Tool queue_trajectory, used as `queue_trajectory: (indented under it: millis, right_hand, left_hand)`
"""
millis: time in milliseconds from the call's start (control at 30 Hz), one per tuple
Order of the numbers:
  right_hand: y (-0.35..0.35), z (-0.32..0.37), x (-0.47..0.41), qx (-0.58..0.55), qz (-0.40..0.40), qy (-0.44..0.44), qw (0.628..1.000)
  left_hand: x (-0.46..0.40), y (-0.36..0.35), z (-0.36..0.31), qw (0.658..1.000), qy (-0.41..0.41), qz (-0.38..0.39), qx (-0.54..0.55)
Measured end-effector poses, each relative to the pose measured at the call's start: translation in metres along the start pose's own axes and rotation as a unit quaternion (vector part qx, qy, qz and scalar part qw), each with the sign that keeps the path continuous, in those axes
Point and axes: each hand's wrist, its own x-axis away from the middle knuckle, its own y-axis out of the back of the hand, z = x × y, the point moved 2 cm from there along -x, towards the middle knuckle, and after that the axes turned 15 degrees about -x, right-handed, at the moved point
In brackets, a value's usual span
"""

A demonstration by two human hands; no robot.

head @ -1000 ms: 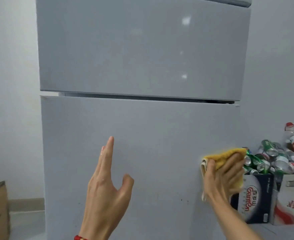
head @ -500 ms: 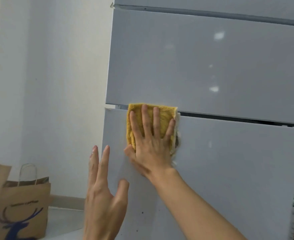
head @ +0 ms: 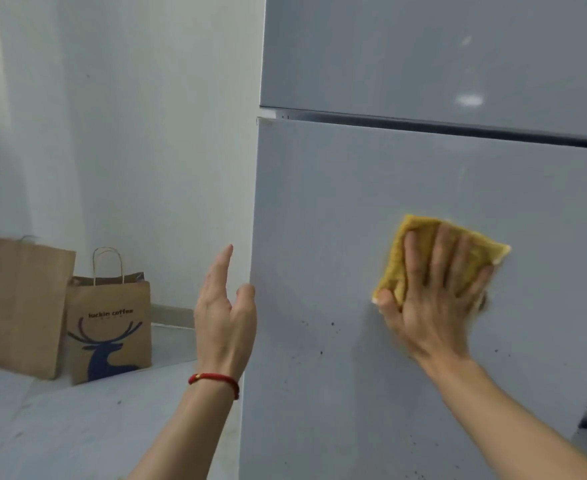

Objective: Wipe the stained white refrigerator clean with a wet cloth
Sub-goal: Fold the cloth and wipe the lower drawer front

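At the far left, floor level: two brown paper bags stand against the white wall (head: 139, 133), at about 8 o'clock in the view
Plain bag (head: 25, 306): the taller one, upright, its right edge touching or overlapping the printed bag
Printed bag (head: 110, 327): shorter, with twine handles, a dark blue deer and the words "luckin coffee"; it stands just right of the plain bag
Floor (head: 77, 427): pale grey, running from the bags toward 6 o'clock
Left hand (head: 224, 317): raised edge-on near the refrigerator's left edge, fingers straight and pointing to 12 o'clock, thumb apart, holding nothing; whether it touches the door cannot be told
Bracelet (head: 215, 379): a red cord round the left wrist
Refrigerator (head: 354, 202): white, filling the right half; a dark seam between upper and lower doors runs from 9 o'clock toward 3 o'clock, dropping slightly
Stains (head: 332, 323): small dark specks scattered on the lower door, mostly at 5 to 6 o'clock from the cloth
Cloth (head: 420, 230): yellow, folded square, flat on the lower door, at about 3 o'clock in the view
Right hand (head: 437, 299): spread flat over the cloth, fingers straight and fanned toward 12 o'clock, thumb at the cloth's lower left corner, pressing it to the door
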Motion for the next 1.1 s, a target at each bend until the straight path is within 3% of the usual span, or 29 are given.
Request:
queue_trajectory:
  millis: [67, 167, 200, 233, 333, 400, 500, 600, 733, 900, 1000, 1100]
  right_hand:
    - [0.003, -0.026, 0.011, -0.057, -0.031, -0.154, 0.986]
    - [0.0, -0.017, 0.005, -0.151, -0.136, -0.373, 0.905]
    - [-0.002, -0.004, -0.001, -0.163, -0.15, -0.404, 0.888]
    - [-0.007, 0.014, -0.004, -0.159, -0.145, -0.393, 0.894]
    - [-0.033, 0.088, -0.001, -0.126, -0.057, -0.199, 0.97]
    - [-0.051, 0.132, 0.004, -0.099, -0.01, -0.074, 0.992]
    - [-0.075, 0.162, 0.01, -0.064, 0.022, 0.052, 0.996]
    - [-0.083, 0.159, 0.016, 0.002, 0.057, 0.213, 0.975]
    - [-0.062, 0.108, 0.02, -0.007, 0.065, 0.302, 0.951]
    - [-0.023, -0.027, 0.052, 0.026, 0.011, 0.16, 0.987]
    - [-0.007, -0.102, 0.074, 0.01, -0.003, -0.015, 1.0]
    - [0.001, -0.127, 0.091, -0.091, -0.049, -0.236, 0.966]
  left_hand:
    - [0.001, 0.003, 0.016, 0.999, 0.018, 0.036, 0.027]
    - [0.001, 0.002, 0.043, 0.992, 0.056, 0.085, 0.075]
    - [0.002, 0.0, 0.05, 0.989, 0.075, 0.093, 0.093]
    - [0.002, -0.003, 0.056, 0.985, 0.09, 0.101, 0.106]
    - [0.001, -0.009, 0.062, 0.98, 0.106, 0.122, 0.118]
    - [0.001, -0.009, 0.062, 0.979, 0.104, 0.12, 0.128]
    - [0.001, -0.012, 0.063, 0.973, 0.127, 0.104, 0.16]
    - [0.007, -0.021, 0.063, 0.973, 0.133, 0.079, 0.172]
    - [0.025, -0.035, 0.052, 0.991, 0.068, -0.003, 0.115]
    - [0.037, -0.051, 0.035, 0.995, 0.018, -0.012, 0.102]
    - [0.037, -0.053, 0.028, 0.993, 0.013, -0.009, 0.115]
    - [0.03, -0.043, 0.032, 0.986, 0.049, -0.014, 0.158]
